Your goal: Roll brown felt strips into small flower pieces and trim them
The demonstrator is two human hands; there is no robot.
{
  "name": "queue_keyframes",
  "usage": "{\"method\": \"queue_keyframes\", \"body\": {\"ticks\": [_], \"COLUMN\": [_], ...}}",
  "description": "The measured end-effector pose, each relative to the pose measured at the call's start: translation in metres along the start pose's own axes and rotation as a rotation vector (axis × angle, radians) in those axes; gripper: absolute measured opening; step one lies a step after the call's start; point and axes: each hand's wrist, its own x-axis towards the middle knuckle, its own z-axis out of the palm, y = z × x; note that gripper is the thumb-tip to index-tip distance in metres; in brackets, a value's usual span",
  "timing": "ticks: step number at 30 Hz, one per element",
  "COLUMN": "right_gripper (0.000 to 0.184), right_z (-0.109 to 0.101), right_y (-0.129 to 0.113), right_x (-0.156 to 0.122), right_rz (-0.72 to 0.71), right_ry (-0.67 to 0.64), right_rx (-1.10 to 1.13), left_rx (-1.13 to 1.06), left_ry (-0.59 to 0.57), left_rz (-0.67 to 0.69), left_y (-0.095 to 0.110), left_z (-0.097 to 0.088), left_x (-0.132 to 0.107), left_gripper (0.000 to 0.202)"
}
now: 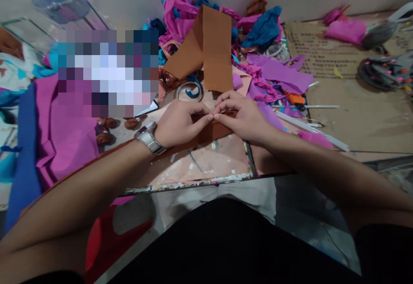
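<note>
Brown strip (222, 131) of thin material – paper or cloth, I cannot tell – lies on the worktop (213, 159) near its front edge, under the fingertips of both hands. The likeliest trouble, to my eye, is at the pinch: the fingertips meet so closely that a small uneven tug could crease the edge crookedly or tear it, if the stuff is as flimsy as it looks. A second weak spot is the left wrist, where a metal wristwatch (150, 138) sits right by a brown length running along the forearm, seemingly the same strip; its links could snag or drag it askew. Pale bits (173, 158) on the surface just in front might also cling to the underside.

As for grip, the left hand (176, 122) has its thumb and forefinger closed together at the strip's upper edge. The right hand (247, 118) mirrors it, thumb tip against the left one, fingers loosely curled – neither is spread. Beyond them, a larger folded brown piece (217, 51) reaches down close to the right fingers; whether it touches them is unclear.
</note>
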Motion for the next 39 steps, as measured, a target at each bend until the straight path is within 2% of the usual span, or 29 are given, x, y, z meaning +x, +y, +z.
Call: {"method": "queue_keyframes", "body": {"ticks": [6,13,21,30,35,39], "right_gripper": [0.005,0.003,0.007,0.002,0.005,0.006], "right_z": [0.0020,0.0010,0.0020,-0.0004,0.0002,0.0012], "right_y": [0.0048,0.0050,0.0066,0.0050,0.0052,0.0063], "right_x": [-0.0011,-0.0010,-0.0005,-0.0006,-0.0010,-0.0012], "right_rz": [-0.075,-0.158,-0.117,-0.293,-0.273,-0.209], "right_ry": [0.014,0.079,0.102,-0.039,-0.072,-0.078], "right_rx": [-0.032,-0.139,-0.085,-0.239,-0.252,-0.173], "left_rx": [-0.132,-0.144,-0.118,-0.158,-0.160,-0.101], "left_ry": [-0.023,-0.041,0.001,-0.041,-0.047,-0.017], "left_rz": [-0.029,-0.055,-0.036,-0.053,-0.042,-0.016], "left_y": [-0.0005,-0.0016,0.0005,0.0023,-0.0003,-0.0006], "left_z": [-0.0025,-0.0043,-0.0020,-0.0040,-0.0027,-0.0007], "left_x": [0.0034,0.0055,0.0012,0.0049,0.0045,0.0018], "left_gripper": [0.027,0.028,0.023,0.024,0.026,0.027]}}
